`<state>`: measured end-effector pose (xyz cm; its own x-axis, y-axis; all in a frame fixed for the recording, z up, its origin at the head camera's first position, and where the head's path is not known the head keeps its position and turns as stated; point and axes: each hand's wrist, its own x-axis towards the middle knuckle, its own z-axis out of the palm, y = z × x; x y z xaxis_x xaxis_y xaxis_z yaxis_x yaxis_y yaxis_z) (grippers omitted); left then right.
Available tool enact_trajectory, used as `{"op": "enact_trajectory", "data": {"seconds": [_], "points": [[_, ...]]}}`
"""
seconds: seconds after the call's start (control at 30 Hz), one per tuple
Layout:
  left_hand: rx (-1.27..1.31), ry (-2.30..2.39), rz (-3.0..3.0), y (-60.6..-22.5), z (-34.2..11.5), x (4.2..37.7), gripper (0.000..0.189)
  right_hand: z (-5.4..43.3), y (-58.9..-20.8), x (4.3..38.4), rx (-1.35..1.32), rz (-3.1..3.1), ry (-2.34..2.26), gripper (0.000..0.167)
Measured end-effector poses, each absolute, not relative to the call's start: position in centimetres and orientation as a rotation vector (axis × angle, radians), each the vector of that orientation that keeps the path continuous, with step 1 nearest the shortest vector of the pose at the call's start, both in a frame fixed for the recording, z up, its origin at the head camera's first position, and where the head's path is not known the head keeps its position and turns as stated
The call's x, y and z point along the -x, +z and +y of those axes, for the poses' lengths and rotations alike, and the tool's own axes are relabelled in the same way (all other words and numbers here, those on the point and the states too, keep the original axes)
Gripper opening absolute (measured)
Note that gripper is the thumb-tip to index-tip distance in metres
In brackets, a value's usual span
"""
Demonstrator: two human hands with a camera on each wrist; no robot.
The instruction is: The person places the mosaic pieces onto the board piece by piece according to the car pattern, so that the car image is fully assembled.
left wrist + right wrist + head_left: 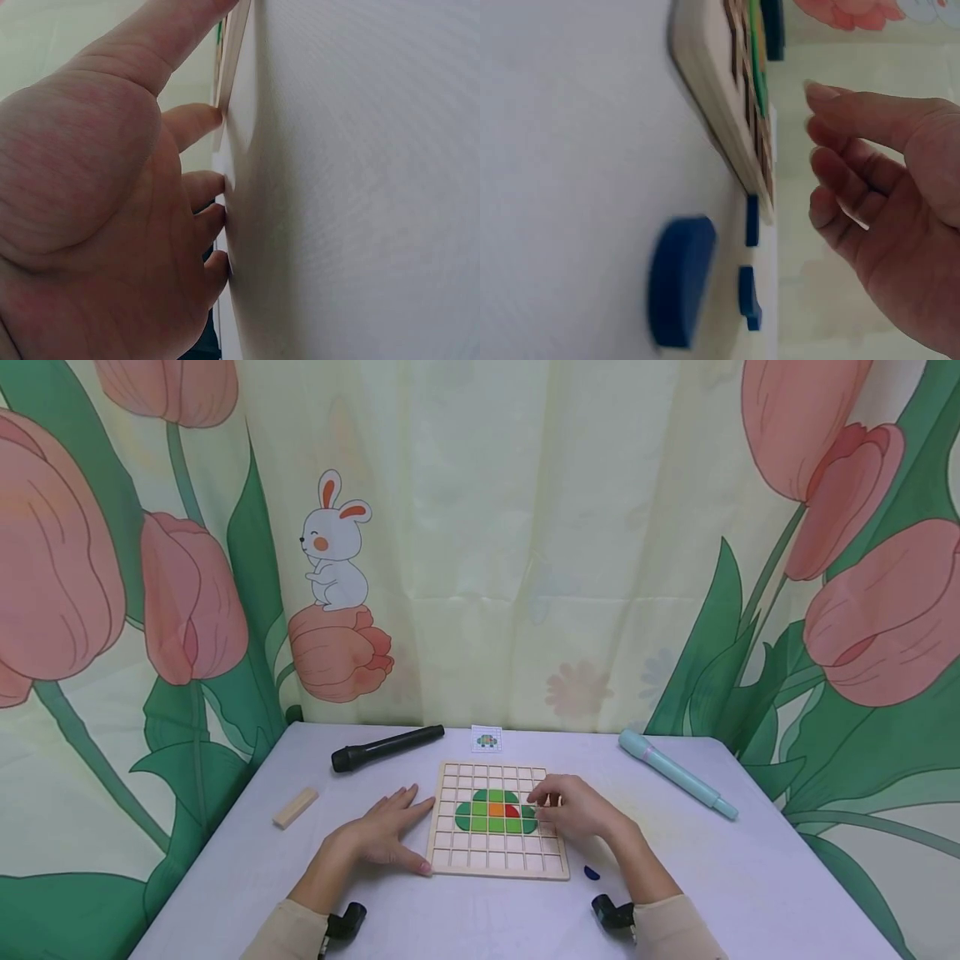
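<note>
A wooden grid board point(498, 862) lies flat on the table. Light-green, dark-green, orange and red pieces point(495, 810) fill some of its middle cells. My left hand point(386, 831) rests on the table with spread fingers, its thumb and index finger touching the board's left edge. Over the board's right side, my right hand point(577, 806) hovers with loosely bent fingers; the right wrist view shows nothing held in it. Below that hand lies a dark-blue half-round piece point(592, 872), and more blue pieces point(748, 292) appear beside the board in the right wrist view.
Behind the board is a small picture card point(487, 739). A black microphone-shaped stick point(387, 748) lies back left, with a wooden block point(296, 808) nearer the left edge. A light-teal wand-like stick point(678, 774) lies back right. A printed curtain point(480, 543) hangs behind the table.
</note>
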<state>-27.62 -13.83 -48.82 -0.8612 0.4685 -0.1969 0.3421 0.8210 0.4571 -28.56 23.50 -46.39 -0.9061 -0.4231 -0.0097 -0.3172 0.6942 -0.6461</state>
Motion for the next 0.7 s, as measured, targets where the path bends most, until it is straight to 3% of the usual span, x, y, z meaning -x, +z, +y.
{"op": "enact_trajectory", "data": {"seconds": [0.7], "points": [[-0.589, 0.615, 2.698, -48.9, -13.6, 27.6, 0.113, 27.7, -46.0, 29.2, 0.423, 2.821, -1.018, 0.023]]}}
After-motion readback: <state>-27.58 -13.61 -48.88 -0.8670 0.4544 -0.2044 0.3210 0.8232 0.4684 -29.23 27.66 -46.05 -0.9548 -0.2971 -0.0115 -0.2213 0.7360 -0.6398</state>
